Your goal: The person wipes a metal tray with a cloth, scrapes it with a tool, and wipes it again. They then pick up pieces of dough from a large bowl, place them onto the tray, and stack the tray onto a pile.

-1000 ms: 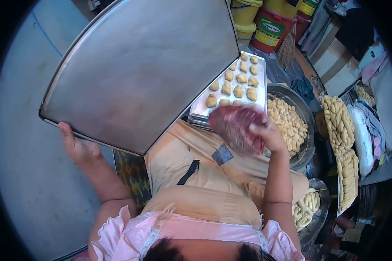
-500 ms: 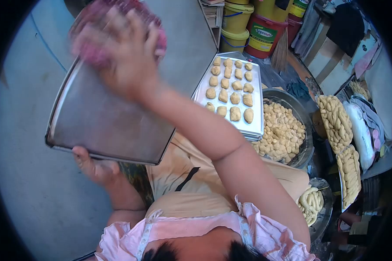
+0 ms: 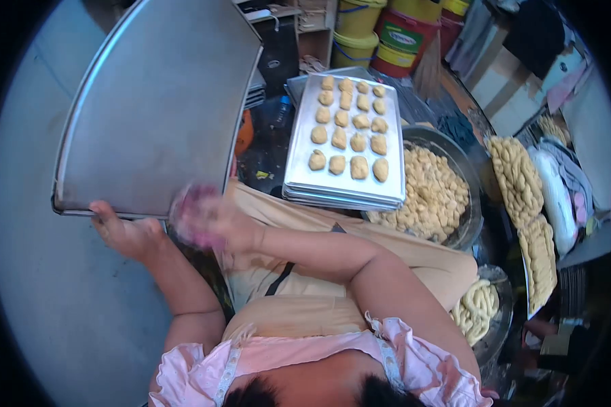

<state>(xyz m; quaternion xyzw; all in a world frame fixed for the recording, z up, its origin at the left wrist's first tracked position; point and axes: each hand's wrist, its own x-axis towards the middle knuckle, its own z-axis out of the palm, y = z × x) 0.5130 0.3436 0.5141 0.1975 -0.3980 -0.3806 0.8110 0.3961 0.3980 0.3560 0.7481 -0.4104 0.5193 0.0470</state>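
Observation:
A large metal baking tray (image 3: 157, 112) is held up on the left, its flat inner face toward me. My left hand (image 3: 132, 235) grips its lower edge, thumb over the rim and fingers underneath. In my right hand (image 3: 235, 227), smeared by motion, is a crumpled pink cloth (image 3: 195, 216) at the tray's lower right corner. To the right of the raised tray, a baking sheet (image 3: 299, 178) bears rows of small dough pieces (image 3: 339, 141) and lies on a stack of similar sheets.
A wide basin (image 3: 470, 178) of dough lumps (image 3: 431, 193) stands beside the stack. Lower right, another basin (image 3: 501, 319) contains dough ropes (image 3: 475, 308). Braided dough (image 3: 516, 178) lies at far right. Buckets (image 3: 397, 41) and a broom (image 3: 428, 68) stand at the back.
My right hand and the pink cloth have swept down from the tray's top to its lower right corner. The raised tray has shifted slightly left and up, with my left hand still on its edge.

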